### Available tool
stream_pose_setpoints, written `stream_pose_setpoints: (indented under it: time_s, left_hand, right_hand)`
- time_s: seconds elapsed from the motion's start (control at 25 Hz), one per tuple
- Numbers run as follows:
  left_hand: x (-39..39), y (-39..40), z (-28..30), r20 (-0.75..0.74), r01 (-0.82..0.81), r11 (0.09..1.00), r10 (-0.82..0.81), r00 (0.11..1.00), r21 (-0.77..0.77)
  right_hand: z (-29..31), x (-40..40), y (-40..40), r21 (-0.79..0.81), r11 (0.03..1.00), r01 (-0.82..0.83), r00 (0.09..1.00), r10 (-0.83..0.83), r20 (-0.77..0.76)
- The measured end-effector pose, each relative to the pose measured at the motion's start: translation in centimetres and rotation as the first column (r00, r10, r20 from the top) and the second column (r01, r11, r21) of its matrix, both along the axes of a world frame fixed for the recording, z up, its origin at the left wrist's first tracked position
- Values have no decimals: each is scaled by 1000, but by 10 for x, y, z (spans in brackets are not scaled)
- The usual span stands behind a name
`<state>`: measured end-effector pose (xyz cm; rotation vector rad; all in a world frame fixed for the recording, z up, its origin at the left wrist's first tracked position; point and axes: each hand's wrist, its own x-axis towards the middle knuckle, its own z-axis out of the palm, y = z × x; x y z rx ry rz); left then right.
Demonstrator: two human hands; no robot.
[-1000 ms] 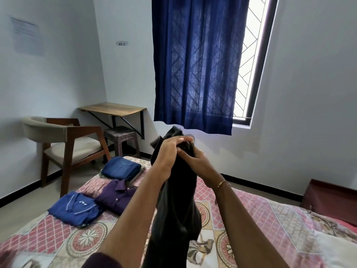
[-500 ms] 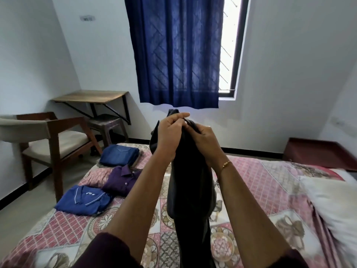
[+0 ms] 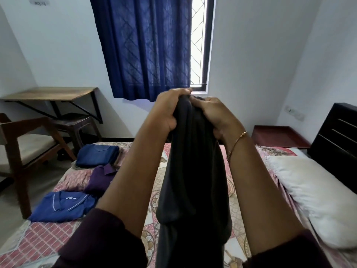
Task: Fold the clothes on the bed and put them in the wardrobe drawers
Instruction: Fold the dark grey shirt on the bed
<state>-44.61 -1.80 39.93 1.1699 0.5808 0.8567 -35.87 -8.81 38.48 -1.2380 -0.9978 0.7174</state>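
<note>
A dark grey garment [image 3: 191, 180] hangs in the air in front of me, above the bed [image 3: 58, 233] with its pink patterned sheet. My left hand [image 3: 166, 111] and my right hand [image 3: 214, 115] both grip its top edge, close together. Its lower part drops out of view at the bottom. Folded clothes lie on the bed's left side: a blue polo shirt [image 3: 61, 206] nearest, a purple shirt [image 3: 100, 176] behind it, and dark blue jeans [image 3: 96, 154] furthest back.
A white pillow [image 3: 313, 198] lies at the right by the dark headboard [image 3: 336, 136]. A wooden chair [image 3: 21, 149], a stool [image 3: 75, 124] and a wall-mounted table [image 3: 52, 93] stand at the left. A blue curtain [image 3: 144, 47] covers the window.
The view has swung right and down, bringing the pillow and headboard into sight. Both hands still hold the dark garment's top; they have shifted their grip slightly along the fabric.
</note>
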Motion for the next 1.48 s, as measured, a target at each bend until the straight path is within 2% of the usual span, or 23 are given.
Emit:
stream_pose_setpoints:
  time_s: [0.12,0.2,0.24,0.32,0.4,0.48,0.56,0.64,0.72,0.8,1.04,1.12,1.16,1.24,1.32,1.4,1.48]
  left_hand:
    - [10,8,-38,-127,-10,996,21,992,86]
    - [18,21,-77,-205,-39,991,64,977,125]
    - [22,31,-97,-242,-66,989,96,965,130]
    - [30,54,-142,-352,-142,977,191,916,162]
    - [36,80,-187,-485,-211,951,298,822,226]
    - [38,106,-225,-590,-233,924,374,716,304]
    - [51,136,-258,-692,-178,898,426,583,403]
    - [73,165,-284,-779,-39,865,469,416,500]
    - [99,190,-307,-803,106,818,515,300,565]
    - [130,215,-331,-801,156,796,536,266,584]
    - [209,284,-426,-758,66,767,610,232,638]
    - [218,300,-453,-774,71,777,607,181,625]
    - [223,306,-468,-804,131,793,581,127,595]
    - [230,311,-499,-878,318,831,478,12,457]
    - [235,315,-525,-931,442,848,358,-68,294]
    - [241,314,-546,-948,453,868,292,-131,205]
    - [251,302,-555,-932,371,893,329,-152,255]
  right_hand:
    - [-42,14,18,-116,993,35,997,-27,70]
    - [-84,29,29,-177,983,50,997,-40,61]
    - [-106,38,34,-194,977,84,996,-75,50]
    - [-154,68,47,-241,937,253,968,-246,58]
    - [-198,104,59,-328,838,437,897,-432,92]
    - [-235,139,68,-390,758,524,847,-511,145]
    - [-270,177,85,-428,714,554,827,-532,183]
    - [-303,213,107,-466,680,565,815,-548,188]
    - [-332,242,126,-495,644,583,795,-578,184]
    - [-360,269,147,-521,622,584,786,-593,174]
    - [-434,344,197,-488,641,593,780,-607,151]
    - [-461,362,202,-477,650,592,795,-568,213]
    - [-477,369,205,-498,636,590,802,-531,273]
    - [-514,377,209,-569,583,580,814,-435,386]
    - [-546,381,209,-636,518,573,818,-416,398]
    - [-563,383,205,-696,441,566,813,-441,381]
    - [-569,380,197,-716,391,579,798,-452,398]
